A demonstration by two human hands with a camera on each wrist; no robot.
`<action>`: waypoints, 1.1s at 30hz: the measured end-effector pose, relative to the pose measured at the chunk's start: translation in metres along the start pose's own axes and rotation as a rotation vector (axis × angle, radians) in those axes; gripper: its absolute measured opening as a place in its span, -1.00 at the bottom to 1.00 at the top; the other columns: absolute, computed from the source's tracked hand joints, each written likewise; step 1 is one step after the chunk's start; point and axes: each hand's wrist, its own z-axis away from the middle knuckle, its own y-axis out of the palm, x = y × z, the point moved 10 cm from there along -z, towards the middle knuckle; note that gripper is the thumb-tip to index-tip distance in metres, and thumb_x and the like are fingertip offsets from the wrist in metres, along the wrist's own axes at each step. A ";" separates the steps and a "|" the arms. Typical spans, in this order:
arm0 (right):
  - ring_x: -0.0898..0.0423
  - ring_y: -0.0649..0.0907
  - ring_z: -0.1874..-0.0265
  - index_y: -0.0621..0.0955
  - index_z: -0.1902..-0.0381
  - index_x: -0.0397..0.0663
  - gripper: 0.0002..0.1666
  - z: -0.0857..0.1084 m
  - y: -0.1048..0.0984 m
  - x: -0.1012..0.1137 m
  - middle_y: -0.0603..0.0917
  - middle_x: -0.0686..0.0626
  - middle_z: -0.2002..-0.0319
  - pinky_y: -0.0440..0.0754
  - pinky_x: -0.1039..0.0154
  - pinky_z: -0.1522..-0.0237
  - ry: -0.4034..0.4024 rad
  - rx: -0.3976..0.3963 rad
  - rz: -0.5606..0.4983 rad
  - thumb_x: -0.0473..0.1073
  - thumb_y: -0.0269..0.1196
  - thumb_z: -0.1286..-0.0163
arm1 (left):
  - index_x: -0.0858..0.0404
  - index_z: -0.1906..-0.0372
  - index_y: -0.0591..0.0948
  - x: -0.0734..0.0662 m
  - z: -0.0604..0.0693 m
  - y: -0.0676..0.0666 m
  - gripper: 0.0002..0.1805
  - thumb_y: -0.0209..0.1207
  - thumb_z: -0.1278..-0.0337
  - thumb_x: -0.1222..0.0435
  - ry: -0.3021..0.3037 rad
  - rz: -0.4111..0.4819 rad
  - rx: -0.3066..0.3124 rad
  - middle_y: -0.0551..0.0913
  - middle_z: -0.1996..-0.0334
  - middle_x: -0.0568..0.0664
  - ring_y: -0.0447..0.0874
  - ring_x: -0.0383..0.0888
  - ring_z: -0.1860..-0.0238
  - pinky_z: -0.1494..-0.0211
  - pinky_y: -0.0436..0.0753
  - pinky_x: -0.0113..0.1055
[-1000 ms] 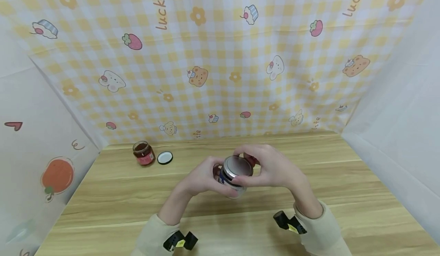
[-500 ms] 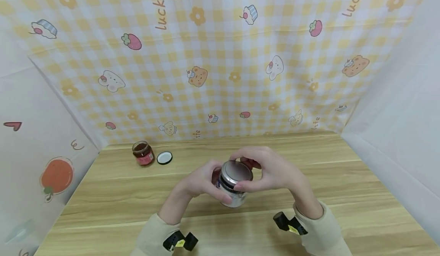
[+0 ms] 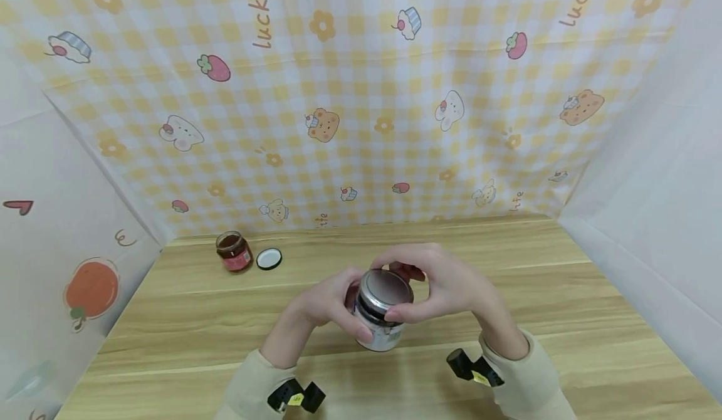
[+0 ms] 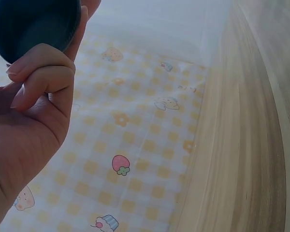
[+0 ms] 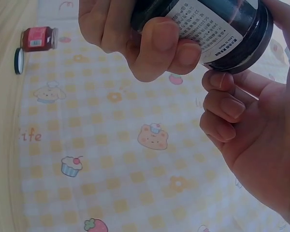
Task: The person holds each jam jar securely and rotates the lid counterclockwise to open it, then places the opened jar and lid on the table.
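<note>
Between both hands, above the table, is a dark jar [image 3: 379, 338] with a white label and a silver-topped lid [image 3: 386, 287]. My left hand [image 3: 333, 304] grips the jar's body from the left, thumb across the front. My right hand [image 3: 445, 282] holds the lid from the right, with the thumb at its near edge and fingers at its far side. The left wrist view shows the dark round base [image 4: 36, 26] of the jar. In the right wrist view a printed white label [image 5: 205, 29] faces the camera, and the lid's black rim [image 5: 249, 53] meets my right fingers.
An open jar [image 3: 234, 252] with red-brown contents and a pink label stands at the back left of the wooden table [image 3: 186, 320]. Beside it lies a lid [image 3: 269, 259], white inside up. A checked cloth [image 3: 361, 94] hangs behind; white sheets flank both sides.
The jar has come lower and nearer to the person, and more of its white label now shows. Both hands have shifted slightly with it, still holding body and lid.
</note>
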 end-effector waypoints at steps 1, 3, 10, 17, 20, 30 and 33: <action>0.32 0.46 0.45 0.62 -0.05 0.02 -0.50 0.000 0.000 0.000 0.61 0.19 0.31 0.43 0.45 0.49 -0.008 -0.004 -0.001 0.13 0.44 -0.27 | 0.71 0.01 0.40 0.000 0.000 -0.001 -0.21 0.51 0.00 0.11 -0.001 0.000 -0.002 0.68 0.13 -0.09 0.64 -0.20 0.13 -0.05 0.62 -0.30; 0.32 0.45 0.47 0.62 -0.06 0.00 -0.50 0.000 -0.001 0.000 0.60 0.18 0.32 0.40 0.45 0.51 -0.016 -0.015 -0.011 0.12 0.43 -0.28 | 0.71 -0.01 0.39 0.001 0.001 -0.001 -0.19 0.51 0.00 0.10 -0.003 0.000 -0.007 0.67 0.12 -0.08 0.63 -0.19 0.12 -0.06 0.62 -0.28; 0.30 0.42 0.51 0.61 -0.08 -0.09 -0.45 0.000 -0.008 0.000 0.59 0.15 0.35 0.38 0.42 0.54 -0.037 -0.075 -0.021 0.15 0.39 -0.32 | 0.73 -0.08 0.36 0.003 0.004 -0.007 -0.14 0.51 0.01 0.11 -0.025 -0.013 -0.042 0.67 0.07 -0.10 0.63 -0.19 0.08 -0.09 0.61 -0.30; 0.24 0.42 0.54 0.60 -0.12 -0.13 -0.37 0.002 -0.020 -0.004 0.57 0.14 0.35 0.38 0.40 0.53 -0.010 -0.144 0.005 0.21 0.37 -0.33 | 0.73 -0.02 0.41 -0.001 0.007 -0.019 -0.21 0.51 0.01 0.15 -0.023 -0.029 -0.147 0.69 0.12 -0.06 0.63 -0.19 0.11 -0.06 0.61 -0.32; 0.19 0.43 0.54 0.60 -0.13 -0.10 -0.38 0.004 -0.025 -0.008 0.55 0.14 0.33 0.38 0.38 0.51 0.019 -0.169 0.012 0.20 0.39 -0.32 | 0.72 0.00 0.45 -0.006 0.008 -0.026 -0.26 0.51 0.01 0.18 -0.003 -0.050 -0.206 0.69 0.14 -0.03 0.63 -0.18 0.12 -0.05 0.61 -0.31; 0.20 0.45 0.50 0.58 -0.18 -0.07 -0.39 0.008 -0.033 -0.013 0.54 0.14 0.33 0.42 0.35 0.47 0.048 -0.210 0.035 0.16 0.40 -0.33 | 0.62 -0.12 0.50 -0.013 0.014 -0.043 -0.24 0.56 0.08 0.20 -0.021 -0.105 -0.398 0.71 0.09 0.02 0.66 -0.12 0.09 -0.04 0.63 -0.29; 0.20 0.46 0.49 0.58 -0.18 -0.07 -0.39 0.009 -0.035 -0.015 0.54 0.14 0.34 0.43 0.34 0.46 0.058 -0.217 0.035 0.16 0.39 -0.33 | 0.56 -0.13 0.53 -0.015 0.016 -0.045 -0.26 0.57 0.10 0.21 -0.024 -0.108 -0.436 0.71 0.09 0.04 0.67 -0.11 0.09 -0.02 0.65 -0.28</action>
